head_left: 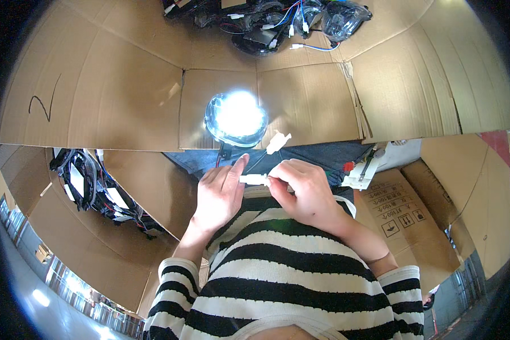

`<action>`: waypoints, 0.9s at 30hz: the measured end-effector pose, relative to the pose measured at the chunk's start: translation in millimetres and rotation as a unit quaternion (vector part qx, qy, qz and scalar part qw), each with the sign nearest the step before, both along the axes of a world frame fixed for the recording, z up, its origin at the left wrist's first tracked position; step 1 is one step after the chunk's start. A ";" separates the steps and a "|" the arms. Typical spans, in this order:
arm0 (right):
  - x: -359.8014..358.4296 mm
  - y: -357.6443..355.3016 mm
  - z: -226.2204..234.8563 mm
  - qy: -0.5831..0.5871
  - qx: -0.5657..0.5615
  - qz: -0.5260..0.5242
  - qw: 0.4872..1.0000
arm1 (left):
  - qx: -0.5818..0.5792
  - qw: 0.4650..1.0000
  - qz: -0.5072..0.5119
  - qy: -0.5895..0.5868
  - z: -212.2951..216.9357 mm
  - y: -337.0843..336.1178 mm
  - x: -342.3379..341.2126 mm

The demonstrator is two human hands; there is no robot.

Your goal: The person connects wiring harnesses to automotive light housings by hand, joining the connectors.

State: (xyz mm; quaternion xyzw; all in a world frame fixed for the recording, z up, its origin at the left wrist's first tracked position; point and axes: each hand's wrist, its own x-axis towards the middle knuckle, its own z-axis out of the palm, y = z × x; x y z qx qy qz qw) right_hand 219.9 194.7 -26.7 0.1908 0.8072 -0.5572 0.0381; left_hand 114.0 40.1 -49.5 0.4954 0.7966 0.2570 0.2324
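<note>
A round lamp [214, 120] in a clear housing shines bright white on the cardboard in front of me, and the glare hides its face. Between my hands lies a small white plug connector [254, 179]. My left hand [218, 192] is closed on its left end, with one finger pointing forward. The thumb and curled fingers of my right hand [303, 187] pinch its right end. Just beyond them, near the edge of the cardboard, is another white connector [277, 143] on a thin cable. A red and dark lead runs from the lamp down behind my left hand.
Flattened cardboard [306, 102] forms the work surface. Several dark lamps with wires and white plugs [266, 31] lie at its far edge. On the left, an open carton holds bundled lamp units [90, 184]. To the right are a white fixture with a red part [360, 175] and a printed carton [402, 215].
</note>
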 end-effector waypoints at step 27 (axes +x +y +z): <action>16.8 43.2 6.2 0.052 -0.166 0.019 0.985 | 0.026 0.838 0.128 -0.530 7.4 -26.0 -16.1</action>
